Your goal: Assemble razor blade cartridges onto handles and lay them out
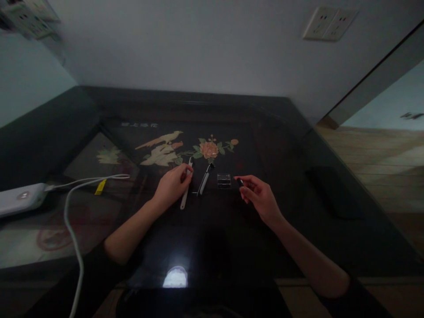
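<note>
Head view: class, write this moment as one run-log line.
left hand: on slim white tool | right hand: pinching small black piece | between: dark-tipped silver tool, small clear plastic box | surface: glossy dark table

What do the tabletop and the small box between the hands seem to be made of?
Tabletop: probably glass over dark lacquered wood, since it mirrors a lamp and shows an inlaid bird and flower. Small box: likely clear plastic, see-through with glinting edges.
</note>
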A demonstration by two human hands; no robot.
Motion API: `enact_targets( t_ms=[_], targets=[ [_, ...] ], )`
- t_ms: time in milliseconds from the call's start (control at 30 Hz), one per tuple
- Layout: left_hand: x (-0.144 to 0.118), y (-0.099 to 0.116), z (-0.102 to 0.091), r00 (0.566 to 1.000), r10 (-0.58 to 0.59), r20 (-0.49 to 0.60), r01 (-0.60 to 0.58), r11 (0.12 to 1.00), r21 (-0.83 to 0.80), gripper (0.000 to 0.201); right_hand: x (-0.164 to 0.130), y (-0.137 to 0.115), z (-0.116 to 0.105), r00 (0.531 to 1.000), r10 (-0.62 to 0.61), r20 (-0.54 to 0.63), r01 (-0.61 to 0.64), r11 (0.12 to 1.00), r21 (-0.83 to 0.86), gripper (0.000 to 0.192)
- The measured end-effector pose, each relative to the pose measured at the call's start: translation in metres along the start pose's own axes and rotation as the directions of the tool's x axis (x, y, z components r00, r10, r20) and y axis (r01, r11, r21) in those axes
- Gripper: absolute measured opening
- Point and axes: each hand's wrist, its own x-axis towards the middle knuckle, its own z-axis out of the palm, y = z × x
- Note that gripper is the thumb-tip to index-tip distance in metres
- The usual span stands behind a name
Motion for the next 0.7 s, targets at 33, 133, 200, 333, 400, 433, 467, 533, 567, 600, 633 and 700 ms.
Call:
enact_targets(
  t_ms=[33, 133, 200, 333, 400, 433, 467, 533, 567, 600, 633, 700],
  targets=[
    [-0.001, 0.003, -0.002, 1.0, 0.022, -0.002, -0.022, 1.0, -0.009, 0.018, 0.0, -0.002, 0.0, 1.0, 0.004, 0.01, -0.003, 1.0, -0.02, 0.038],
    [-0.004, 0.016, -0.009, 0.986, 0.166, -0.009, -0.166, 0.985, -0.044, 0.017, 0.002, -0.01, 0.002, 0.997, 0.033, 0.071, -0.028, 0.998, -0.061, 0.041],
    [-0.006, 0.03, -0.013, 0.957, 0.29, 0.014, -0.288, 0.955, -0.067, 0.017, 0.005, -0.016, 0.004, 0.991, 0.063, 0.119, -0.055, 0.996, -0.068, 0.042],
    [-0.005, 0.057, -0.017, 0.866, 0.501, 0.009, -0.497, 0.862, -0.1, 0.02, 0.017, -0.025, 0.012, 0.984, 0.083, 0.16, -0.072, 0.995, -0.072, 0.041],
    [-0.001, 0.066, -0.016, 0.828, 0.56, -0.017, -0.56, 0.824, -0.084, 0.022, 0.024, -0.028, 0.016, 0.981, 0.078, 0.177, -0.066, 0.995, -0.073, 0.039],
    [0.001, 0.069, -0.016, 0.82, 0.571, -0.034, -0.571, 0.817, -0.076, 0.022, 0.027, -0.029, 0.018, 0.98, 0.075, 0.185, -0.063, 0.995, -0.071, 0.038],
    [0.003, 0.071, -0.015, 0.814, 0.578, -0.049, -0.58, 0.812, -0.065, 0.02, 0.029, -0.03, 0.02, 0.979, 0.074, 0.19, -0.062, 0.996, -0.068, 0.038],
    [0.008, 0.072, -0.013, 0.802, 0.593, -0.074, -0.596, 0.802, -0.034, 0.015, 0.034, -0.03, 0.021, 0.98, 0.071, 0.188, -0.06, 0.996, -0.063, 0.038],
    [0.01, 0.071, -0.012, 0.794, 0.602, -0.079, -0.605, 0.796, -0.019, 0.013, 0.036, -0.03, 0.021, 0.981, 0.068, 0.182, -0.057, 0.997, -0.061, 0.038],
    [0.012, 0.07, -0.011, 0.788, 0.61, -0.081, -0.613, 0.79, -0.01, 0.012, 0.037, -0.03, 0.021, 0.981, 0.066, 0.18, -0.056, 0.997, -0.06, 0.038],
    [0.014, 0.069, -0.01, 0.784, 0.616, -0.076, -0.618, 0.786, -0.009, 0.012, 0.038, -0.03, 0.021, 0.98, 0.068, 0.185, -0.057, 0.996, -0.063, 0.038],
    [0.017, 0.065, -0.007, 0.786, 0.615, -0.066, -0.617, 0.786, -0.024, 0.012, 0.039, -0.029, 0.02, 0.976, 0.075, 0.202, -0.062, 0.995, -0.073, 0.037]
  ],
)
